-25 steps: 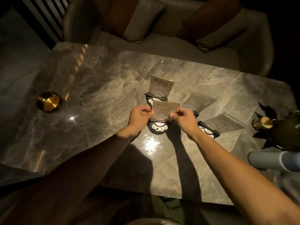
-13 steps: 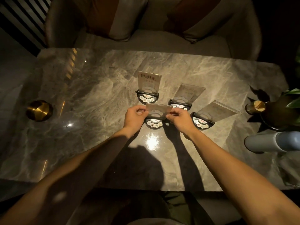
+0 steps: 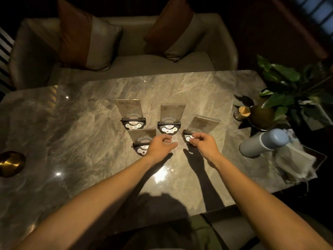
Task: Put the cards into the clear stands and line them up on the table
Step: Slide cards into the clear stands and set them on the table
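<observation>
A: Location of the stands?
B: Four clear upright card stands with black rounded bases stand on the grey marble table [image 3: 72,141].
A: Hands?
B: Left hand [image 3: 159,146], loosely curled and empty, touches the nearest stand [image 3: 143,142]. Right hand [image 3: 202,144] pinches the rightmost stand's base [image 3: 188,137].

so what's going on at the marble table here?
A person is setting up four clear card stands on the marble table. The right hand has its fingers at the black base of the rightmost stand. The left hand hovers loosely curled beside the nearest stand, not gripping it. Two more stands sit behind. They form a loose cluster, not yet a line.
</observation>
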`<state>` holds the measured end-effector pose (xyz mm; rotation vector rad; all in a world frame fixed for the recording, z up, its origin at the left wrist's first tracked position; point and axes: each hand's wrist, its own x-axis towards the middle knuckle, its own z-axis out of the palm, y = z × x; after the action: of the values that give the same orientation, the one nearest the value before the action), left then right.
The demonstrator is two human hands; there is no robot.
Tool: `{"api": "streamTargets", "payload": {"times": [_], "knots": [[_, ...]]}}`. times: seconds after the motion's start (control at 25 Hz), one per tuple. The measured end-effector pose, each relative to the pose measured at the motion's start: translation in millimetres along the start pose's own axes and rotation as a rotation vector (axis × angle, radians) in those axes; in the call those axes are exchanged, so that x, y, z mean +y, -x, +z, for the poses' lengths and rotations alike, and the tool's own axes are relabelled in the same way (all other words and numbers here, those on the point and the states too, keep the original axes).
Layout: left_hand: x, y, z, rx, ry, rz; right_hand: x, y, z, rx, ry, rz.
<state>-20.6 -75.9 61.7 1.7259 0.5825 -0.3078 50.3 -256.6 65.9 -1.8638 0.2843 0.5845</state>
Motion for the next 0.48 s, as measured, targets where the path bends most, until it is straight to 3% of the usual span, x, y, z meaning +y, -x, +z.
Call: {"api": "streamTargets", "payload": {"times": [0.2,0.48], "knots": [[51.3,-29.1,44.9,0.003,0.003,0.110,13.7,-18.9,-48.6,0.183,-0.036,0.078],[80.6,-57.4,80.6,0.122,-0.082,0.186,-3.9,-53.0,-84.0,0.092,0.067,-0.148]]}}
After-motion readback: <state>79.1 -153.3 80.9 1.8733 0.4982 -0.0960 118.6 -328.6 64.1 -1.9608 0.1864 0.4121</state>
